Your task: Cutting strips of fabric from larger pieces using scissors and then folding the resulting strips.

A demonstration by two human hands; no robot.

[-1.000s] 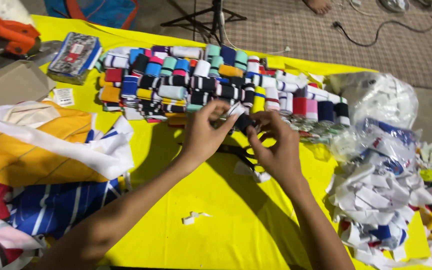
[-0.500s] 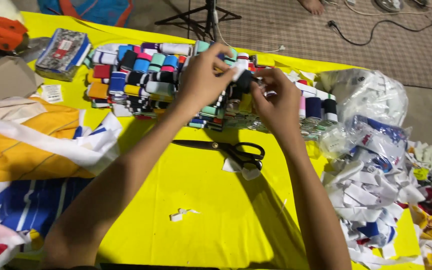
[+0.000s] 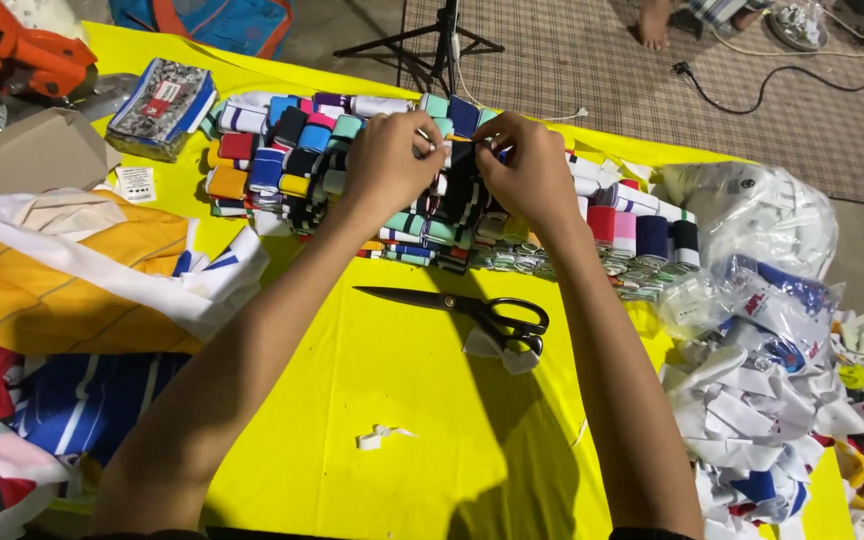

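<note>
Both hands were up at the far side of the table, over the rows of folded fabric bands [image 3: 332,150]. Left hand [image 3: 389,160] and right hand [image 3: 530,172] were pinched together on a dark folded band [image 3: 460,175], fingers curled in from either side. Fingertips were mostly hidden behind the knuckles, so I couldn't tell exactly how the piece was gripped or whether a white bit between the thumbs was part of it. The band sat just above the middle of the stack, touching or nearly touching the rows beneath; couldn't tell which.

Forearms crossed the yellow tablecloth [image 3: 382,380] from the near edge and covered part of the band rows. Black scissors [image 3: 472,310] lay closed on the cloth between the arms, blades pointing left, handles resting on a small white scrap [image 3: 504,352]. Another white scrap [image 3: 377,436] lay nearer the body, apart from everything.

Left edge was crowded: a heap of yellow, white and blue striped garments [image 3: 82,290], cut off by the frame, with a cardboard box [image 3: 27,155] and an orange tool [image 3: 37,50] behind, both only partly in view. A flat packet [image 3: 162,100] sat beside the bands' left end. Right edge held a clear plastic bag [image 3: 752,215] and a pile of white and blue offcuts [image 3: 762,420], running out of frame.

Open cloth was the middle strip between the arms and near the body. A tripod foot [image 3: 442,40] and a cable [image 3: 752,100] lay on the floor mat beyond the table.
</note>
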